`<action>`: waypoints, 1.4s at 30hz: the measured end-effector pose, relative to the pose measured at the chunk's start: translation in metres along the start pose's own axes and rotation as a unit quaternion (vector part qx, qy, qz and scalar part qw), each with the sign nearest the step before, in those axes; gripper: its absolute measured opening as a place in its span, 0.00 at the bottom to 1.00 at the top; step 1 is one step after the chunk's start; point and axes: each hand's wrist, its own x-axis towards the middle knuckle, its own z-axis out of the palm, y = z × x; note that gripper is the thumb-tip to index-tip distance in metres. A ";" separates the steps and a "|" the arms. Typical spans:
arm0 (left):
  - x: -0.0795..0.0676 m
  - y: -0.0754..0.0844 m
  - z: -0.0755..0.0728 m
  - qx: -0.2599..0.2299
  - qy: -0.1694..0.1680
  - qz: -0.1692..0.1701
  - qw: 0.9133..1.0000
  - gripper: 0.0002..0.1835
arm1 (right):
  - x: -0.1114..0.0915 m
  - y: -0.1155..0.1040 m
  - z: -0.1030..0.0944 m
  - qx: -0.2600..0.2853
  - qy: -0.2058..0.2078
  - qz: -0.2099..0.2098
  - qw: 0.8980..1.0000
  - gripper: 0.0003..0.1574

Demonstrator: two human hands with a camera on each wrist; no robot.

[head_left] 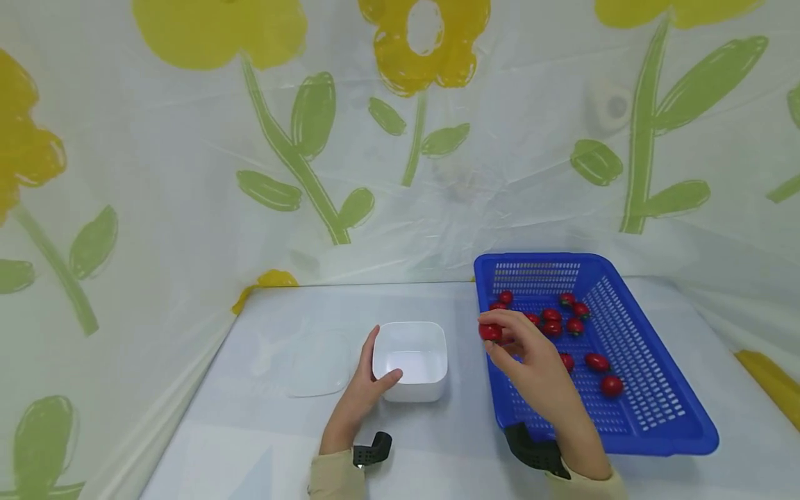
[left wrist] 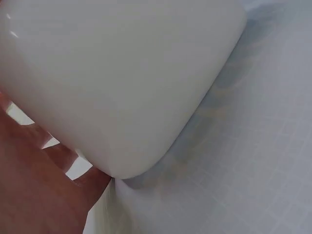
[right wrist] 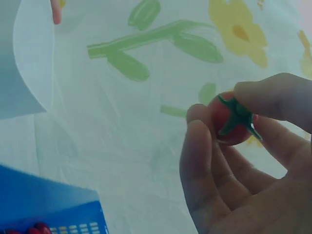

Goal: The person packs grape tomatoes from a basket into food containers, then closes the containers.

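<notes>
My right hand [head_left: 528, 357] is raised over the left side of a blue basket [head_left: 662, 368]. Between thumb and fingertips it pinches a red cherry tomato [right wrist: 226, 119], whose green star-shaped stem cap faces the right wrist camera. To the left, a white square container [head_left: 415, 392] stands upright on the table with its open top up and its inside bare. My left hand [head_left: 361, 389] grips its near left corner, thumb over the rim and fingers along the left wall. In the left wrist view the container's smooth wall [left wrist: 126, 87] fills much of the frame.
Several loose cherry tomatoes [head_left: 612, 386] lie in the basket, some hidden behind my right hand. A clear lid [head_left: 319, 364] lies flat on the white table [head_left: 250, 430], left of the container. Behind the table hangs a flower-printed curtain [head_left: 512, 173].
</notes>
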 end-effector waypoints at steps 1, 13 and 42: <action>0.001 -0.003 0.000 -0.001 0.002 0.004 1.000 0.44 | 0.000 0.000 0.002 -0.002 0.000 0.006 1.000 0.22; -0.008 0.011 0.001 0.018 -0.020 0.019 0.999 0.48 | 0.004 0.002 0.023 -0.009 -0.002 0.025 1.000 0.26; 0.002 -0.007 0.000 0.063 -0.013 0.004 0.998 0.49 | 0.006 0.005 0.090 -0.064 -0.044 -0.045 0.996 0.21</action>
